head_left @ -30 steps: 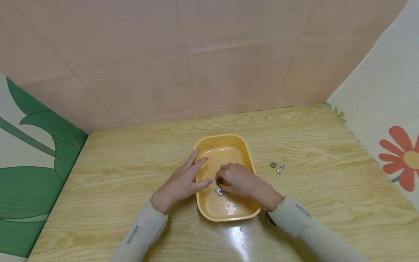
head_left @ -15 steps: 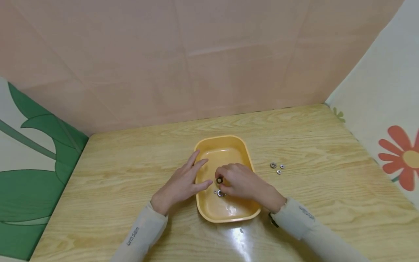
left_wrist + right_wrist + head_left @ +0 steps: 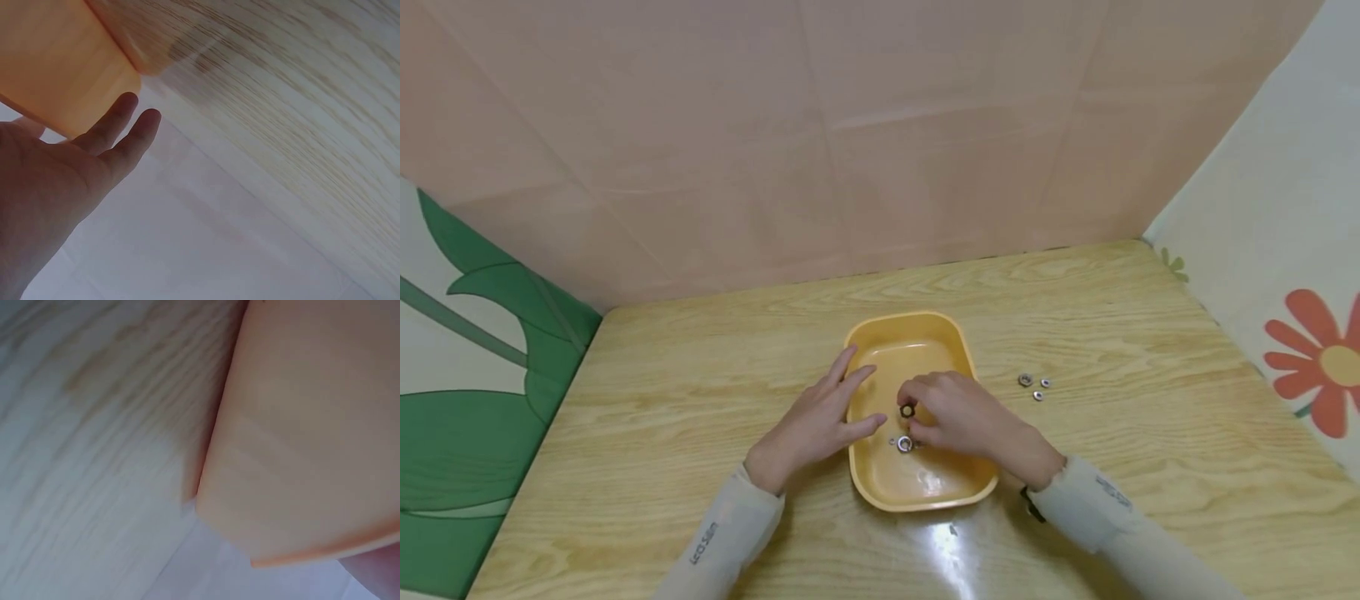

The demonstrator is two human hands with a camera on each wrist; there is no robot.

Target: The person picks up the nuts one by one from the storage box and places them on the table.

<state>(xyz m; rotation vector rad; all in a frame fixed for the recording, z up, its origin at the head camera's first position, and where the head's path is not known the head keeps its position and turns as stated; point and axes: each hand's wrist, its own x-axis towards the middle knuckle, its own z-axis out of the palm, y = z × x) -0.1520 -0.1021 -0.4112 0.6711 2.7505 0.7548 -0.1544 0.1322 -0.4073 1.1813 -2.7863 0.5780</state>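
Observation:
In the head view my right hand [image 3: 958, 414] reaches over the right rim into a yellow plastic tray [image 3: 917, 495]. Its thumb and fingers pinch a dark nut [image 3: 901, 412], whose hole faces up toward the head camera. Just below the fingertips a shiny silver nut [image 3: 898, 445] lies on the tray floor, with a tiny metal piece [image 3: 892, 442] to its left. My left hand [image 3: 816, 421] rests at the left rim with fingers spread, its thumb extending over the inside. The left wrist view shows the spread fingers [image 3: 115, 128] against the tray's outer wall.
On the wooden table [image 3: 700, 375], right of the tray, lie a larger nut [image 3: 1026, 374] and two smaller nuts, one [image 3: 1046, 382] behind the other [image 3: 1038, 396]. A pinkish cloth [image 3: 850, 150] hangs behind the table. Printed panels stand at both sides.
The pinched nut has turned so its hole now shows, and the right hand has shifted slightly right with it, leaving more of the silver nut visible. The left hand stays put.

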